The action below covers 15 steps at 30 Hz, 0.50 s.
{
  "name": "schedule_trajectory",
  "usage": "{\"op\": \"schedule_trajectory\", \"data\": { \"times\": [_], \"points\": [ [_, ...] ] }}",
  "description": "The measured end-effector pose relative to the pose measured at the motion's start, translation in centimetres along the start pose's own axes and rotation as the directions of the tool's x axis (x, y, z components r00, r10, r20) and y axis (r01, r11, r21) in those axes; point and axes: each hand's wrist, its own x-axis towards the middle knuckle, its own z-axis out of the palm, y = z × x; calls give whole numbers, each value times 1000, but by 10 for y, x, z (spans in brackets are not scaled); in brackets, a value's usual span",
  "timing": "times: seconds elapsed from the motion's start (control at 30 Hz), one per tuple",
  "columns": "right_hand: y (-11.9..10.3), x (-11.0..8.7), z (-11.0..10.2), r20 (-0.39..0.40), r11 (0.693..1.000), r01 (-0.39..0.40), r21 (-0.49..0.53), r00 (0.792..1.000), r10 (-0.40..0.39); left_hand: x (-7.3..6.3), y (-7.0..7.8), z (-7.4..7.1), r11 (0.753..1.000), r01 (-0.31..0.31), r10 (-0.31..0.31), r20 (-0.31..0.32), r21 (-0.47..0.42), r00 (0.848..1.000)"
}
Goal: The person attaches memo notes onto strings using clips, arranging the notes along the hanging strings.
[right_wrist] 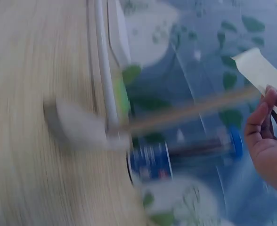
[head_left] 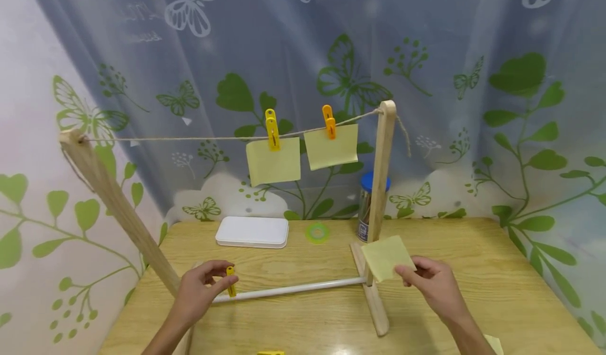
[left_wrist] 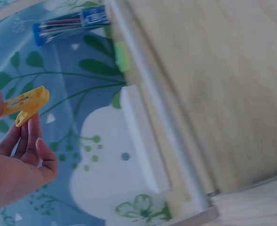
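Note:
Between thumb and fingers, my left hand (head_left: 199,287) pinches a yellow clothespin (head_left: 231,281) above the white crossbar; the left wrist view shows the same clothespin (left_wrist: 28,104) held by its handles. My right hand (head_left: 435,284) holds a yellow sticky note (head_left: 388,257) by its edge, in front of the right post. In the right wrist view the note (right_wrist: 261,70) is pinched at the fingertips. Higher up, a string (head_left: 189,139) carries two more notes: one note (head_left: 274,163) under a yellow clothespin (head_left: 272,130), another note (head_left: 332,150) under an orange clothespin (head_left: 329,122).
Wooden posts (head_left: 118,213) stand left and right, joined low by a white bar (head_left: 303,288). Behind are a white case (head_left: 253,232), a green tape roll (head_left: 317,233) and a blue-lidded jar (head_left: 363,213). Yellow items (head_left: 271,353) and paper (head_left: 494,343) show at the near edge.

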Motion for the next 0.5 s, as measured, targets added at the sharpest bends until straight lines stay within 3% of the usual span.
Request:
{"op": "schedule_trajectory", "data": {
  "times": [0.1, 0.23, 0.4, 0.5],
  "points": [
    [-2, 4, 28, -11, 995, 6, 102, 1000, -5, 3, 11, -7, 999, -38, 38, -12, -7, 999],
    [-7, 10, 58, 28, 969, 28, 244, 999, -36, 7, 26, -18, 990, -136, 135, -46, -23, 990],
    [-18, 19, 86, 159, 916, 29, 399, 982, -100, 13, 46, -32, 970, -232, 224, -96, -78, 970],
    [-25, 25, 103, 189, 894, 20, 448, 975, -117, 16, 60, -39, 947, -300, 282, -155, -110, 947]
  ]
}}
